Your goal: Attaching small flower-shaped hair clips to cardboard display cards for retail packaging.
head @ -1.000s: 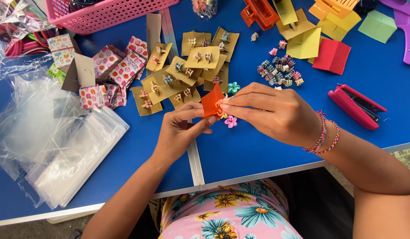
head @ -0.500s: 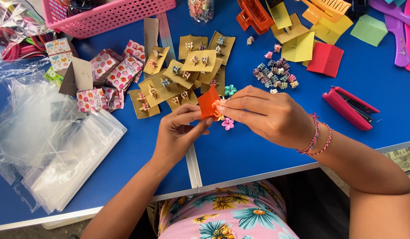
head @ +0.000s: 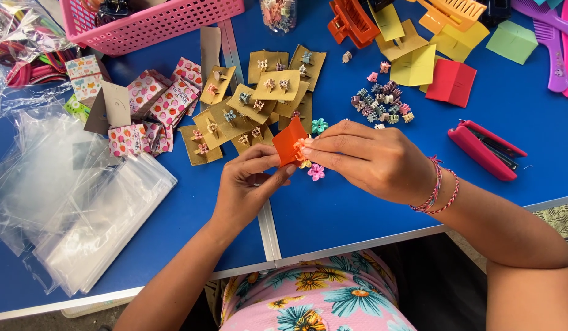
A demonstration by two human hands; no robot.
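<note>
My left hand (head: 247, 187) low, palm down, fingers curled, thumb and forefinger pinched. My right hand (head: 370, 158) beside it, knuckles up, fingertips (head: 308, 149) pinched, meeting left. Both forearms angled inward. Right wrist banded.

Bright, even daylight; sharp focus.

Orange card (head: 289, 141) slightly lower over the counter (head: 333, 208), right hand (head: 370, 158) fingertips now further across its edge.
</note>
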